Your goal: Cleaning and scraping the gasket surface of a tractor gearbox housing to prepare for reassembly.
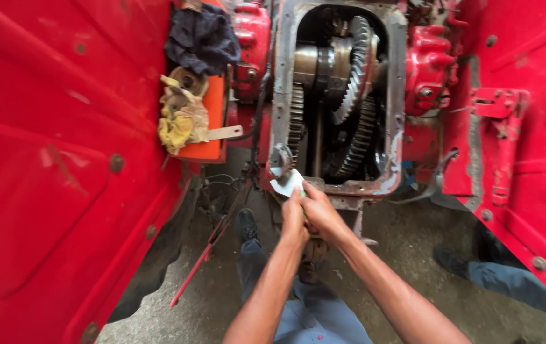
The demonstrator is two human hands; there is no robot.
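Observation:
Both my hands meet at the near rim of an open gear housing [396,121] on a red machine. My left hand [293,215] grips a small white piece of paper or cloth [287,182] and presses it to the housing's lower left corner. Pressed against it, my right hand [321,210] has its fingers curled on the same white piece at the rim. Inside the housing sit large toothed gears [352,76] on a shaft, dark and oily. The rim's flat face is grey and worn.
Red fenders [50,159] rise on both sides. Dirty yellow and dark rags [184,114] lie on an orange box at upper left. A thin red rod [203,261] leans toward the concrete floor. Another person's leg and shoe [476,267] stand at lower right.

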